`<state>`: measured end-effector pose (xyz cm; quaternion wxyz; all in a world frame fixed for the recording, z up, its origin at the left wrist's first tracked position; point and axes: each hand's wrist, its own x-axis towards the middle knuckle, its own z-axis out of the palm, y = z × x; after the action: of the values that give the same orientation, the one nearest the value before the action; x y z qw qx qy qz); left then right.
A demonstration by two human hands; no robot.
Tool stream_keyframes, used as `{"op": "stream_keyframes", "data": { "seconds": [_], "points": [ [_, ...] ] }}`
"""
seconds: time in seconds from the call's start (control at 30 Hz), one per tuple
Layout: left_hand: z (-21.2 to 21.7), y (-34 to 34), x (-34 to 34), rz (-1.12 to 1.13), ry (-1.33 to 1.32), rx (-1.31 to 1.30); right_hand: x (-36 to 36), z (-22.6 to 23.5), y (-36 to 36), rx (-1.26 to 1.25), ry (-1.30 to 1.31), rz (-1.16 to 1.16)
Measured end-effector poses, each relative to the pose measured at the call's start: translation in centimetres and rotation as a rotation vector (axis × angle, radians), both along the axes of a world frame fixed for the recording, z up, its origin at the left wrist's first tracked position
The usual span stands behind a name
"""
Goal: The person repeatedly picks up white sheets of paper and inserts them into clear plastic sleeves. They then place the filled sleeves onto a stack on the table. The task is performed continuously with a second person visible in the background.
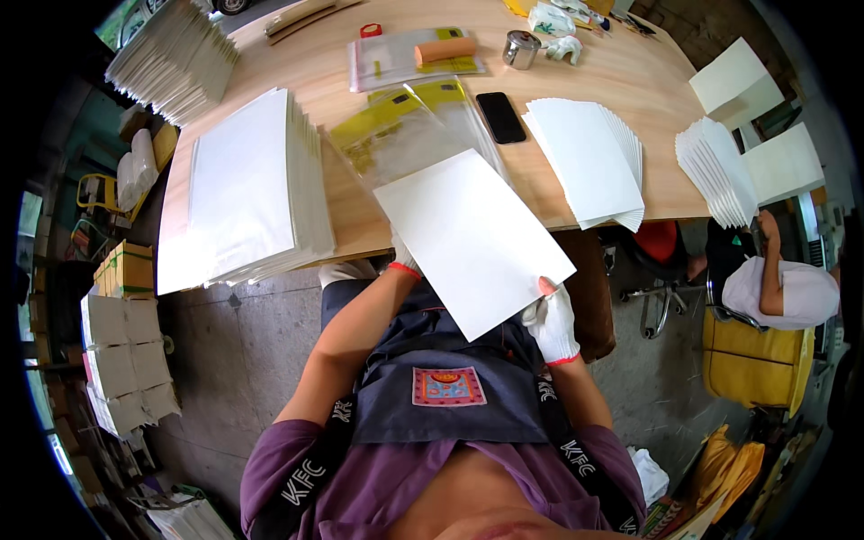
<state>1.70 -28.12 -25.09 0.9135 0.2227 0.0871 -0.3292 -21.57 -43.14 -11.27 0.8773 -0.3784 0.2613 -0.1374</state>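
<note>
Over the table's front edge I hold a blank white sheet [475,243], tilted slightly. My right hand [553,326], in a white glove with a red cuff and a bare thumb tip, is closed on its lower right corner, thumb on top. My left hand [404,256], gloved the same way, is at the sheet's left edge, its fingers hidden behind it. Just beyond the sheet lie clear plastic bags [396,135] with a yellow printed band. On their left stands a thick stack of sleeved white sheets [243,184]. To the right a fanned pile of white sheets [585,157] rests on the table.
A black phone [500,118] lies beside the bags. Farther back are an orange-brown roll [445,51], a metal cup [521,49] and another tall stack [171,63]. At right, a person [781,290] sits near more white piles [717,171]. White bundles [130,360] stand at left.
</note>
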Motion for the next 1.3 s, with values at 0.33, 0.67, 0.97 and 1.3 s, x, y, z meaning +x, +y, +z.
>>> {"op": "stream_keyframes", "data": {
  "seconds": [0.33, 0.67, 0.97, 1.3],
  "points": [
    [-0.4, 1.4, -9.5, -0.206, -0.599, 0.610, 1.1, -6.1, 1.2, 0.129, 0.184, 0.057],
    [0.7, 4.8, -7.8, -0.343, 0.000, 0.389, 7.2, -8.4, 5.6, 0.131, 0.012, 0.418],
    [2.4, 10.6, -5.4, -0.208, -0.222, 0.798, 13.2, -7.1, 8.3, -1.861, 0.021, 0.738],
    [2.3, 10.6, -4.6, -0.160, -0.160, 0.695, 12.1, -6.8, 4.6, -0.893, -0.101, 0.728]
  ]
}}
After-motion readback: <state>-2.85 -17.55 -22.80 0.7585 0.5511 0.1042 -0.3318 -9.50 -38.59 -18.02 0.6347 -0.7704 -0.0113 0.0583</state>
